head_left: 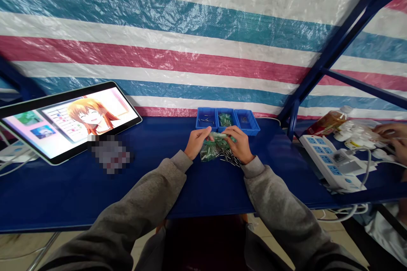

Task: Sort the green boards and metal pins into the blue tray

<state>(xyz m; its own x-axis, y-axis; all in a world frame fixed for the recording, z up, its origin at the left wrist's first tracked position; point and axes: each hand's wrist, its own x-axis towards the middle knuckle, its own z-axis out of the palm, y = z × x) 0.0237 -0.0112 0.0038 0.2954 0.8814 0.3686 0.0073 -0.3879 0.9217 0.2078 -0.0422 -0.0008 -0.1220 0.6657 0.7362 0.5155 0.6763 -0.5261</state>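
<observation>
I'm looking down through the head camera, and both hands are close together over the blue table: the left hand and the right hand pinch a small pale green translucent thing between their fingertips, one at each end of it. I can't make out just what it is from here. Right beneath, between the two hands, I've got a heap of green translucent pieces on the tabletop, and up against it, under the right hand, a scatter of thin dark metal pins. Just beyond the fingers stand three blue bins in a row: the left bin with a few pins, the middle bin with more green pieces, the right bin with something small I can't identify. Over on my left, a tablet leans back showing a cartoon figure, a pixelated patch in front of it. Out to the right there's a white power strip, then a bottle, some white containers and another person's hands at the edge of view. Behind it all hangs a striped sheet.
</observation>
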